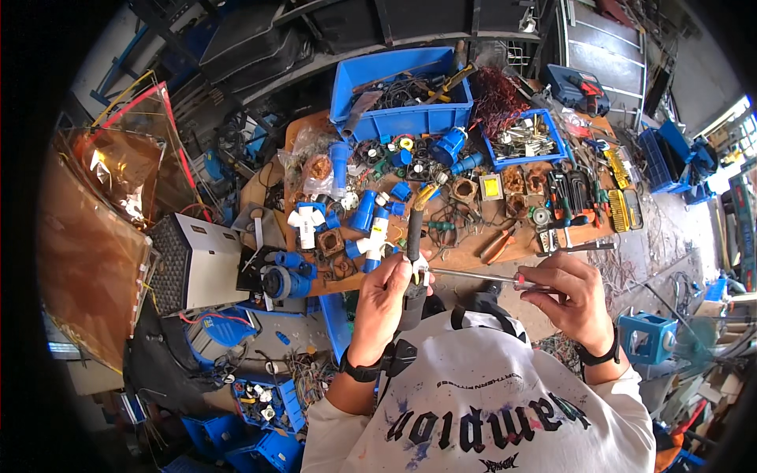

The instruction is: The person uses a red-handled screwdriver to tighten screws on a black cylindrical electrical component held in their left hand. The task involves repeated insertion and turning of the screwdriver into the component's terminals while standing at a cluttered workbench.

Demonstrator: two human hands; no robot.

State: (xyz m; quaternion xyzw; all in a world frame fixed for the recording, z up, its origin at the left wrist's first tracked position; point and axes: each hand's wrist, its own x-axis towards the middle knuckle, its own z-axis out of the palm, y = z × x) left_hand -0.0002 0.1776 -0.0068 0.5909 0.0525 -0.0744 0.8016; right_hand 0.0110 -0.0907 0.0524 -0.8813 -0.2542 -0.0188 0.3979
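Observation:
Just in front of my chest, my left hand [384, 303] pinches a small white fitting [422, 272] between thumb and fingers. A thick black stem [415, 236] rises from that grip toward the table, with a yellowish end at its top; how it joins the fitting is hidden by my fingers. From the right, my right hand [569, 296] is closed around a screwdriver [477, 275] with a reddish, partly clear handle. Its long metal shaft lies almost level, and the tip meets the white fitting or sits very close to it.
Behind my hands, a wooden table [465, 256] carries orange-handled pliers [498, 245], blue plug housings [367, 211] and several hand tools. A large blue bin [402, 122] and a smaller blue tray [527, 162] stand farther back. A white-fronted box [211, 256] is at left.

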